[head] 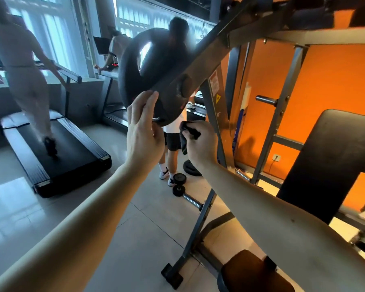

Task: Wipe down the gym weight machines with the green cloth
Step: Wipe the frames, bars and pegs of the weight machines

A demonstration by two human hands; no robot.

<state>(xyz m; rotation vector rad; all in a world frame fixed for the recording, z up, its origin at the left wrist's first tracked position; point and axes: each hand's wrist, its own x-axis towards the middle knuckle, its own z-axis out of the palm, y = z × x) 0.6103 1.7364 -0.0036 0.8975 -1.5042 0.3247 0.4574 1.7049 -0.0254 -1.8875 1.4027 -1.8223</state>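
Note:
A black weight plate (pixel 133 66) hangs on the end of the machine's grey lever arm (pixel 200 60), which slants up to the right. My left hand (pixel 143 127) grips the plate's lower edge, fingers curled over its rim. My right hand (pixel 200 144) is just below the plate and holds a bunched dark cloth (pixel 189 130) that looks dark green to black in this light. The cloth sits close under the plate's bottom edge; I cannot tell whether it touches.
A black padded bench back (pixel 329 161) leans at the right before an orange wall (pixel 335 81). Grey frame posts (pixel 217 123) stand behind my right hand. Dumbbells (pixel 178 183) lie on the tiled floor. A person stands behind the plate; others walk on treadmills (pixel 57 152) at left.

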